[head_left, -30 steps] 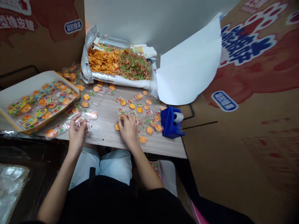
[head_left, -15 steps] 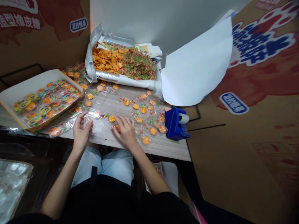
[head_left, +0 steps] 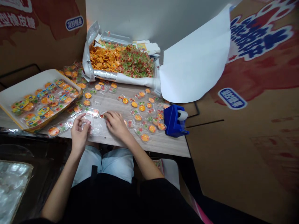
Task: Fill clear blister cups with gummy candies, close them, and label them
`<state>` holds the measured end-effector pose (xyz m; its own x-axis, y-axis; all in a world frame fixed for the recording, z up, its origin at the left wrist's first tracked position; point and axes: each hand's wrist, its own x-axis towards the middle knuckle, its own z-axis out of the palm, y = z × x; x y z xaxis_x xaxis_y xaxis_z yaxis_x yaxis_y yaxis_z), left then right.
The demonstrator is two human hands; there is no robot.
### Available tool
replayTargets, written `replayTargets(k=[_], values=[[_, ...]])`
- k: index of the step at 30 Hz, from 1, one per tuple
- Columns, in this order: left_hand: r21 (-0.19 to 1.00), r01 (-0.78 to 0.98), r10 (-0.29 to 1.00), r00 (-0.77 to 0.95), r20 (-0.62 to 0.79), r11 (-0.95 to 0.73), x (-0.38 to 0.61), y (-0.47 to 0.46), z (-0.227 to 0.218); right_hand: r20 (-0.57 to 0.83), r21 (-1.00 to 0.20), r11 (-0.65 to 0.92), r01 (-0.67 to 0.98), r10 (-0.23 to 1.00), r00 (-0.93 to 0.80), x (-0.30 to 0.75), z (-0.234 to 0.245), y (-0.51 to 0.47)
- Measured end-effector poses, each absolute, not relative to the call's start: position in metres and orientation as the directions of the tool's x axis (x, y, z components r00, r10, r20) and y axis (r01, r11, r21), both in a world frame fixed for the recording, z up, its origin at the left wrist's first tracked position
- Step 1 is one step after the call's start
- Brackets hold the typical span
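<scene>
My left hand (head_left: pixel 79 132) is beside a clear empty plastic shell (head_left: pixel 96 128) near the table's front edge. Its thumb and curled fingers are closed at the shell's left side. Right of it, my right hand (head_left: pixel 116 125) reaches palm down over a small candy pack (head_left: pixel 102 115), fingers bent around it. Only the pack's red and green end shows; the rest is under the hand. Just behind the shell lies another clear candy pack (head_left: pixel 92 112). Several filled packs with round orange candies (head_left: pixel 144 137) are scattered to the right of my right hand.
A yellow-edged carton (head_left: pixel 52 73) of labelled packs stands at left. Behind is a foil-lined box (head_left: pixel 130 80) with loose orange and red-green candies. A blue tape dispenser (head_left: pixel 173 121) sits at right, beneath a white sheet (head_left: pixel 196 62). Large cardboard boxes (head_left: pixel 233 149) flank the table.
My right hand has moved left and slightly away from me, covering the candy pack's orange part. My left hand stays by the shell. The view has shifted slightly.
</scene>
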<state>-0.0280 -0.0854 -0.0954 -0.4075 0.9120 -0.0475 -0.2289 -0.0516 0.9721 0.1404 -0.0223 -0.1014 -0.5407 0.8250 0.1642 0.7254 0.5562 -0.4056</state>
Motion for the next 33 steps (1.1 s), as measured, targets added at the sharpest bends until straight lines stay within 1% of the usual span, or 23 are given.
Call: replayTargets(k=[2,4,7,9,11,13,16,18,20,22,24,26,27,29,30,33], values=[[0.975,-0.217,0.910,-0.413,-0.044,-0.052,-0.030,-0.086,-0.097,0.175,-0.449,0.583,0.677,0.800,-0.573,0.145,-0.102,-0.027],[0.980,-0.193,0.916,-0.401,-0.030,-0.053,-0.030,-0.086,-0.096,0.235,-0.481,0.613,0.627,0.779,-0.581,0.154,-0.099,-0.034],[0.989,-0.140,0.940,-0.342,-0.007,-0.044,-0.024,-0.085,-0.092,0.362,-0.532,0.631,0.564,0.772,-0.522,0.166,-0.085,-0.049],[0.995,-0.098,0.955,-0.298,0.004,-0.035,-0.017,-0.083,-0.089,0.407,-0.575,0.641,0.508,0.763,-0.502,0.168,-0.076,-0.060],[0.997,-0.060,0.960,-0.279,0.031,-0.050,-0.009,-0.081,-0.085,0.400,-0.604,0.650,0.461,0.748,-0.530,0.165,-0.072,-0.070],[0.997,-0.032,0.953,-0.296,0.064,-0.077,-0.003,-0.081,-0.083,0.377,-0.618,0.644,0.451,0.746,-0.549,0.160,-0.075,-0.078],[0.994,-0.067,0.937,-0.343,0.063,-0.091,0.004,-0.083,-0.081,0.366,-0.639,0.616,0.462,0.771,-0.521,0.153,-0.085,-0.083],[0.986,-0.138,0.931,-0.362,0.033,-0.089,0.005,-0.084,-0.082,0.371,-0.624,0.629,0.463,0.760,-0.533,0.154,-0.088,-0.079],[0.978,-0.193,0.931,-0.364,0.003,-0.079,0.003,-0.085,-0.084,0.361,-0.563,0.667,0.488,0.730,-0.581,0.160,-0.086,-0.069],[0.983,-0.174,0.929,-0.370,-0.002,-0.067,-0.004,-0.083,-0.088,0.325,-0.485,0.700,0.524,0.701,-0.635,0.170,-0.080,-0.053],[0.996,-0.044,0.919,-0.390,0.052,-0.075,-0.016,-0.081,-0.093,0.275,-0.433,0.714,0.550,0.686,-0.674,0.181,-0.076,-0.034],[0.976,0.197,0.909,-0.385,0.160,-0.089,-0.030,-0.078,-0.098,0.227,-0.408,0.734,0.543,0.657,-0.719,0.189,-0.075,-0.016],[0.938,0.333,0.908,-0.357,0.219,-0.095,-0.036,-0.078,-0.100,0.204,-0.398,0.746,0.534,0.640,-0.741,0.191,-0.076,-0.008],[0.813,0.571,0.904,-0.279,0.324,-0.115,-0.044,-0.077,-0.104,0.169,-0.374,0.774,0.511,0.599,-0.783,0.191,-0.081,0.002],[0.740,0.660,0.897,-0.242,0.370,-0.127,-0.045,-0.078,-0.105,0.160,-0.362,0.787,0.499,0.580,-0.799,0.190,-0.084,0.005],[0.554,0.819,0.862,-0.167,0.479,-0.149,-0.038,-0.080,-0.107,0.172,-0.354,0.815,0.459,0.539,-0.825,0.183,-0.091,0.005]])
